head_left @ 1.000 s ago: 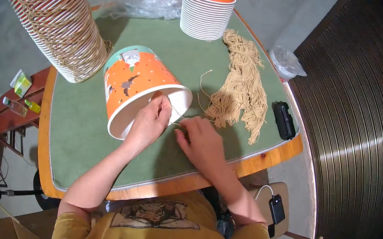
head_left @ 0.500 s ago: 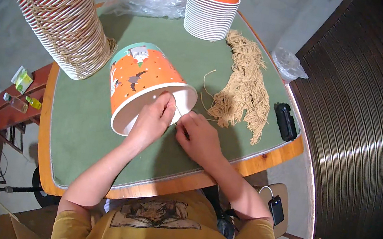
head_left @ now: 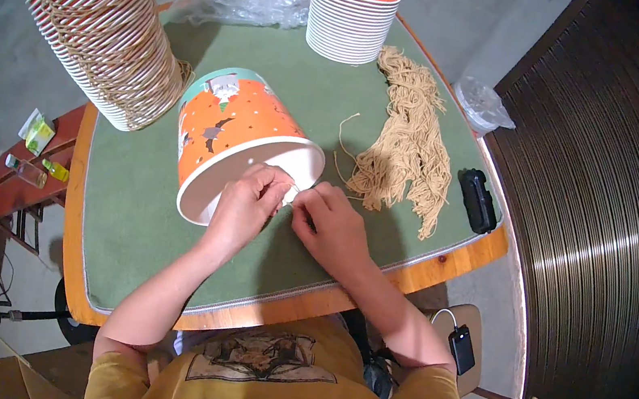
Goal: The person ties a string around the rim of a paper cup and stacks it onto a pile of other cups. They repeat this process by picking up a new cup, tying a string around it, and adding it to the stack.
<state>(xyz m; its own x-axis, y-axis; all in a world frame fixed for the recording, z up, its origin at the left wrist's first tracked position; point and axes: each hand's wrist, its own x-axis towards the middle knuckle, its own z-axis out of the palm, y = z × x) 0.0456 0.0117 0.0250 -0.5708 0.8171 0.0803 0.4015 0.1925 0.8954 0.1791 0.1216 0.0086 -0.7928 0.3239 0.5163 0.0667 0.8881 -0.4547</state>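
An orange paper bucket [head_left: 243,117] with bat pictures and a green base band lies on its side, its white mouth toward me. At the right part of its rim, my left hand [head_left: 245,204] is closed in a pinch on a thin tan cord [head_left: 291,195]. Close beside it, my right hand [head_left: 333,228] also pinches the cord, fingertips almost meeting the left ones. Fingers cover most of the cord, so how it passes at the rim cannot be made out. A heap of tan cords [head_left: 408,151] lies right of the bucket, one loose strand curling toward it.
Nested buckets with cords draped over them [head_left: 106,31] lean at the far left. Another bucket stack [head_left: 351,24] stands at the back, beside clear plastic wrap [head_left: 253,2]. A black case [head_left: 478,201] lies near the right edge of the green-covered table [head_left: 132,255].
My left hand has come down from inside the bucket's mouth to beside my right fingertips. The bucket has shifted slightly left. My right hand has barely moved.
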